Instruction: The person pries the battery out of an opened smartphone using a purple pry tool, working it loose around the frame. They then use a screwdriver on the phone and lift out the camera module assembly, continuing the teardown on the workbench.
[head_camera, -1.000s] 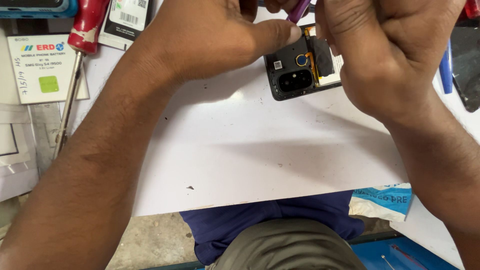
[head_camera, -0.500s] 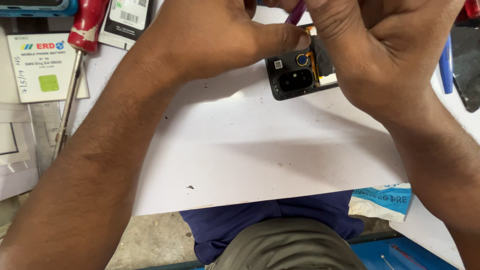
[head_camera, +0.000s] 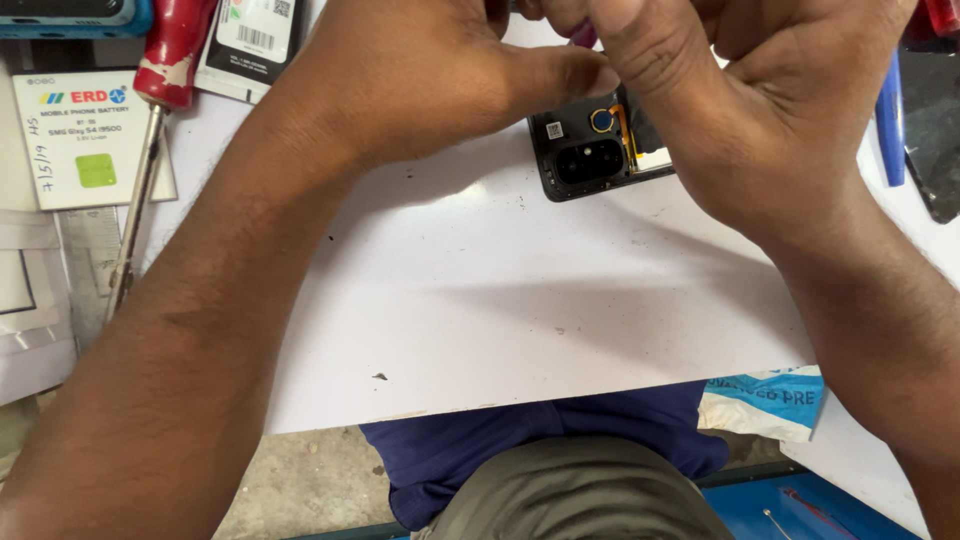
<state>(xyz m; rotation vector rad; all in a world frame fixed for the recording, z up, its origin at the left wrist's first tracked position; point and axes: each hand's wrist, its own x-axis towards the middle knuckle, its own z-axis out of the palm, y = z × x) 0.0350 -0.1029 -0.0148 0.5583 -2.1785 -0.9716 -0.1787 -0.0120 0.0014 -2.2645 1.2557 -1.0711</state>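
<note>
A black phone (head_camera: 590, 155) with its back cover off lies on a white sheet (head_camera: 500, 320), showing the camera module, a blue round part and an orange strip. My left hand (head_camera: 420, 70) grips its upper left corner, thumb pressed along the top edge. My right hand (head_camera: 760, 110) covers the phone's right side and pinches a purple tool (head_camera: 583, 38), of which only a sliver shows between the two thumbs. The fingertips of both hands are hidden.
A red-handled screwdriver (head_camera: 170, 50) lies at the upper left beside a white battery box (head_camera: 90, 135) and a black battery pack (head_camera: 250, 35). At the right edge are a blue pen (head_camera: 888, 120) and a dark panel (head_camera: 935, 130). A blue and white packet (head_camera: 765, 400) sits at the sheet's front.
My right hand has closed in over the phone, covering more of it and most of the purple tool. The phone and my left hand have barely shifted.
</note>
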